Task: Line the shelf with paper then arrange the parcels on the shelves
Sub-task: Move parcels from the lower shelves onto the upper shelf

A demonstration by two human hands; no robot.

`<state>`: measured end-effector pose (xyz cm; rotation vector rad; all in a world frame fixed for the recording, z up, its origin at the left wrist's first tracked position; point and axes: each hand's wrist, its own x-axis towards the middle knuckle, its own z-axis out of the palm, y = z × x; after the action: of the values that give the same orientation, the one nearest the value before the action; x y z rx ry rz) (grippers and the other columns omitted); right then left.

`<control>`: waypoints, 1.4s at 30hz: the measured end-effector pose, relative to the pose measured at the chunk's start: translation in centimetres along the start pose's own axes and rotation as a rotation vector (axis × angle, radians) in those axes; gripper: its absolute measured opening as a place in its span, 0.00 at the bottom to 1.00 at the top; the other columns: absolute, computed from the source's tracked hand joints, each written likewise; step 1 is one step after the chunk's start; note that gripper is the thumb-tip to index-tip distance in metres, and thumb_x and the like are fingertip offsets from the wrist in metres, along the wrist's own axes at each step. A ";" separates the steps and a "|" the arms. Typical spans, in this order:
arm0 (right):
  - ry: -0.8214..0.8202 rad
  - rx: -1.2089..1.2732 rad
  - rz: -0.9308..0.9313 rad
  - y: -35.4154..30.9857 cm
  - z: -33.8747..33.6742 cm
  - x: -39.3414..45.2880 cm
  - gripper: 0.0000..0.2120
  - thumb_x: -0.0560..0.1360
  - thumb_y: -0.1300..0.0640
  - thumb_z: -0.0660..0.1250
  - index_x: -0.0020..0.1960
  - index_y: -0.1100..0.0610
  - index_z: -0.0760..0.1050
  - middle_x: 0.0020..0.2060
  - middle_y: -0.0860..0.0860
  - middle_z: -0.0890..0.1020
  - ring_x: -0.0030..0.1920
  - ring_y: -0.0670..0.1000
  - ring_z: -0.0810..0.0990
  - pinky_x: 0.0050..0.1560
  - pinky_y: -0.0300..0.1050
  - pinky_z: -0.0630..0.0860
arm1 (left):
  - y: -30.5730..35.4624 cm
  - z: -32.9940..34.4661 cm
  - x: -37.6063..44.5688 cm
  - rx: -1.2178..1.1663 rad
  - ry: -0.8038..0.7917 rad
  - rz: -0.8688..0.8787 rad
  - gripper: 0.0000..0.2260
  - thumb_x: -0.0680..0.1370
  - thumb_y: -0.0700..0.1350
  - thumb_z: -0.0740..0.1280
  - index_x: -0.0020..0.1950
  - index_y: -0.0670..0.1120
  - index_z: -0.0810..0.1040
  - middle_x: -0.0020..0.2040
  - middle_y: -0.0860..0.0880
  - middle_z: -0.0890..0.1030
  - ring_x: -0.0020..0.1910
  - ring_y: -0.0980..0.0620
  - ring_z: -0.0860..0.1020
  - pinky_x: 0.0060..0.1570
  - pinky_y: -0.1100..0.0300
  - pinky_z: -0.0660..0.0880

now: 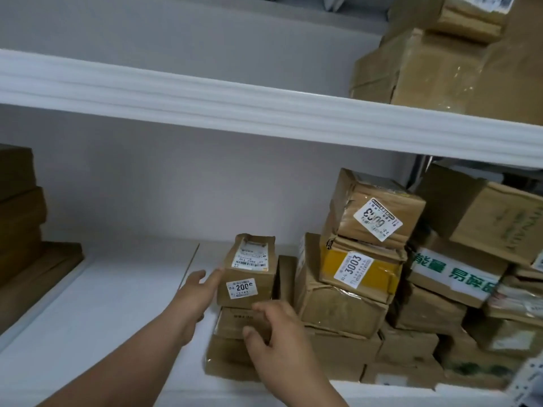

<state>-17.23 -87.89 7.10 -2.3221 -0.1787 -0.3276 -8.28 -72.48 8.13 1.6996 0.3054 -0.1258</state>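
Observation:
A small brown parcel (249, 271) with a white "200" label stands on top of a short stack of flat parcels (232, 318) on the lower shelf (88, 318), which is lined with white paper (132, 283). My left hand (197, 292) reaches in from the left, and its straight fingers touch the small parcel's left side. My right hand (273, 333) hovers in front of the stack, fingers loosely curled, just below the small parcel. I cannot tell whether it touches anything.
Several taped brown parcels (361, 271) are piled to the right, one labelled "3003". Dark cartons (20, 218) stand at the far left. More parcels (440, 63) sit on the upper shelf (205, 107) at the right. Bare paper lies between the left cartons and the stack.

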 end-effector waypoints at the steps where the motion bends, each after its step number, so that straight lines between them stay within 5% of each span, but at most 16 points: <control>1: -0.026 -0.015 0.048 0.1 1.0 0.2 0.20 0.77 0.49 0.65 0.69 0.45 0.69 0.64 0.40 0.66 0.67 0.43 0.67 0.68 0.36 0.65 | 0.1 0.1 0.7 -0.006 -0.021 -0.027 0.32 0.76 0.67 0.61 0.75 0.52 0.63 0.71 0.46 0.71 0.67 0.42 0.71 0.66 0.43 0.70; 4: 0.008 -0.026 0.128 0.0 3.3 1.2 0.30 0.76 0.52 0.65 0.75 0.44 0.59 0.74 0.43 0.54 0.75 0.46 0.53 0.76 0.41 0.55 | 0.8 0.7 2.3 -0.033 -0.102 -0.090 0.30 0.75 0.69 0.58 0.69 0.51 0.70 0.58 0.48 0.78 0.62 0.43 0.74 0.64 0.45 0.70; 7: 0.101 0.041 0.166 -0.6 4.1 2.7 0.35 0.76 0.54 0.65 0.77 0.43 0.53 0.77 0.40 0.46 0.78 0.47 0.46 0.77 0.43 0.50 | 1.6 1.4 3.3 -0.061 -0.188 -0.130 0.27 0.75 0.70 0.59 0.61 0.50 0.76 0.48 0.48 0.82 0.51 0.46 0.78 0.51 0.51 0.74; 18: 0.213 0.174 0.332 0.2 6.5 6.7 0.37 0.75 0.50 0.68 0.78 0.48 0.54 0.75 0.47 0.59 0.76 0.50 0.56 0.75 0.50 0.60 | -1.1 -0.6 6.0 -0.277 -0.346 -0.258 0.19 0.73 0.60 0.68 0.56 0.48 0.81 0.44 0.43 0.85 0.40 0.47 0.81 0.39 0.57 0.75; 26: -0.054 -0.235 0.439 0.6 9.4 5.3 0.38 0.76 0.39 0.59 0.79 0.51 0.48 0.80 0.53 0.46 0.78 0.59 0.44 0.77 0.54 0.48 | -4.8 -5.0 6.9 -0.596 -0.307 -0.271 0.21 0.73 0.58 0.66 0.62 0.50 0.78 0.54 0.39 0.84 0.56 0.37 0.81 0.62 0.34 0.68; 30: -0.108 -0.375 0.449 1.2 10.3 5.1 0.42 0.71 0.30 0.59 0.77 0.51 0.54 0.79 0.53 0.47 0.78 0.61 0.43 0.77 0.55 0.48 | -5.5 -5.9 6.3 -0.685 -0.290 -0.277 0.21 0.74 0.58 0.66 0.64 0.52 0.77 0.55 0.40 0.84 0.56 0.37 0.81 0.60 0.29 0.68; 34: -0.087 -0.434 0.371 1.1 11.0 4.9 0.34 0.71 0.34 0.61 0.72 0.49 0.62 0.77 0.51 0.53 0.77 0.63 0.46 0.76 0.58 0.49 | -6.0 -6.4 5.4 -0.730 -0.296 -0.297 0.20 0.74 0.60 0.65 0.62 0.51 0.79 0.57 0.41 0.82 0.57 0.39 0.80 0.55 0.26 0.69; 39: -0.093 -0.292 0.218 1.2 11.6 4.1 0.27 0.73 0.38 0.60 0.71 0.44 0.67 0.74 0.46 0.61 0.73 0.57 0.55 0.74 0.49 0.59 | -6.5 -6.8 4.5 -0.754 -0.299 -0.308 0.23 0.73 0.63 0.64 0.60 0.50 0.80 0.57 0.41 0.82 0.58 0.41 0.80 0.54 0.24 0.68; 42: 0.045 -0.065 0.307 0.9 11.6 3.6 0.23 0.74 0.40 0.62 0.66 0.46 0.70 0.72 0.47 0.60 0.72 0.53 0.60 0.72 0.46 0.63 | -6.7 -7.3 4.3 -0.765 -0.282 -0.297 0.24 0.73 0.64 0.64 0.61 0.50 0.79 0.58 0.41 0.81 0.59 0.41 0.79 0.57 0.24 0.67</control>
<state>-11.47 -80.06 -0.32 -2.3595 0.2126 -0.2322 -6.62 -63.91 1.75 0.8582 0.3366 -0.4088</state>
